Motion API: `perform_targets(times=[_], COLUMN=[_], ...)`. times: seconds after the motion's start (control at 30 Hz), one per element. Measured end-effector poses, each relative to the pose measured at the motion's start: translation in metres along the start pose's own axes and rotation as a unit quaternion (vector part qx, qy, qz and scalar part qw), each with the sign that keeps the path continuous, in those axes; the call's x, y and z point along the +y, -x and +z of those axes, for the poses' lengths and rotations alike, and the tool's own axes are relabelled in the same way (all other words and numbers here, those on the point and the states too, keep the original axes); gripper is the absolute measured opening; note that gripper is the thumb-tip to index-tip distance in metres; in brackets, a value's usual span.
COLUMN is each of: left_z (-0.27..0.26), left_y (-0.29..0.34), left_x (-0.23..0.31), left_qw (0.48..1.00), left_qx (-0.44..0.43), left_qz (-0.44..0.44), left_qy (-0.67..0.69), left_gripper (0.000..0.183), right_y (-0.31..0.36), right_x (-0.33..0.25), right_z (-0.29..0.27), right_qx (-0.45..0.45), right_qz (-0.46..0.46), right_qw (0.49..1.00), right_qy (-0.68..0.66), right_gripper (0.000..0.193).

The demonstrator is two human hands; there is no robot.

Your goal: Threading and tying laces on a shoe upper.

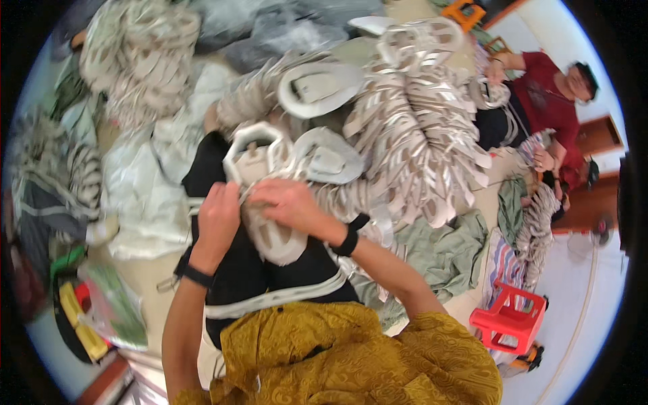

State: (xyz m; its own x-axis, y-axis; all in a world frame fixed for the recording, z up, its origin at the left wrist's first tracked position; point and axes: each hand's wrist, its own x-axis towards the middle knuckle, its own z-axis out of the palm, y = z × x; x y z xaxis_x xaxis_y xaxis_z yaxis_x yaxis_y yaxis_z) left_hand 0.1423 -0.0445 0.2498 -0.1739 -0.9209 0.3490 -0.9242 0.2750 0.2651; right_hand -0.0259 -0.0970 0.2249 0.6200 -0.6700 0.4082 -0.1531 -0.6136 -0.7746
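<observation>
A pale beige shoe upper [275, 233] lies across my lap, its white-rimmed opening facing away from me. At its middle, my left hand [219, 214] is closed in a pinch, on what looks like a thin white shoelace [246, 192]. Close beside it, my right hand [289, 204] bends over the upper with thumb and fingers closed on the same lace. The fingers hide part of the lacing. Just beyond my right hand, another pale upper [329, 156] rests against the pile. White laces [277, 297] lie across my thighs.
Long stacked rows of shoe uppers [418, 135] fill the far right, with a heap [145, 61] at the far left. White sacking [152, 182] lies on the left. A red stool [509, 317] stands at right. A co-worker in a dark red shirt [545, 94] sits at far right.
</observation>
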Motion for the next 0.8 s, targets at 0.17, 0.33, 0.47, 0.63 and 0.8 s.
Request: perform_targets(times=[0.17, 0.33, 0.47, 0.63, 0.8], left_z=[-0.057, -0.105, -0.125, -0.136, -0.145], left_y=[0.074, 0.119, 0.151, 0.16, 0.156], left_x=[-0.011, -0.012, -0.014, -0.02, -0.026], left_qw=[0.988, 0.946, 0.91, 0.874, 0.881], left_qx=[-0.088, -0.216, -0.291, -0.374, -0.364], left_qz=[-0.033, -0.07, -0.075, -0.183, -0.297], left_qy=[-0.121, -0.233, -0.284, -0.249, -0.052], left_gripper=[0.032, 0.016, 0.01, 0.007, 0.01], right_y=[0.015, 0.024, 0.029, 0.009, 0.026], right_x=[-0.036, -0.074, -0.096, -0.091, -0.093], right_z=[0.075, 0.124, 0.134, 0.133, 0.148], right_qx=[-0.027, -0.072, -0.129, -0.02, -0.102], right_qz=[-0.02, -0.001, 0.064, 0.046, 0.108], right_qw=[0.989, 0.963, 0.918, 0.953, 0.938], right_qy=[-0.146, -0.259, -0.369, -0.298, -0.313], right_gripper=[0.021, 0.023, 0.023, 0.026, 0.024])
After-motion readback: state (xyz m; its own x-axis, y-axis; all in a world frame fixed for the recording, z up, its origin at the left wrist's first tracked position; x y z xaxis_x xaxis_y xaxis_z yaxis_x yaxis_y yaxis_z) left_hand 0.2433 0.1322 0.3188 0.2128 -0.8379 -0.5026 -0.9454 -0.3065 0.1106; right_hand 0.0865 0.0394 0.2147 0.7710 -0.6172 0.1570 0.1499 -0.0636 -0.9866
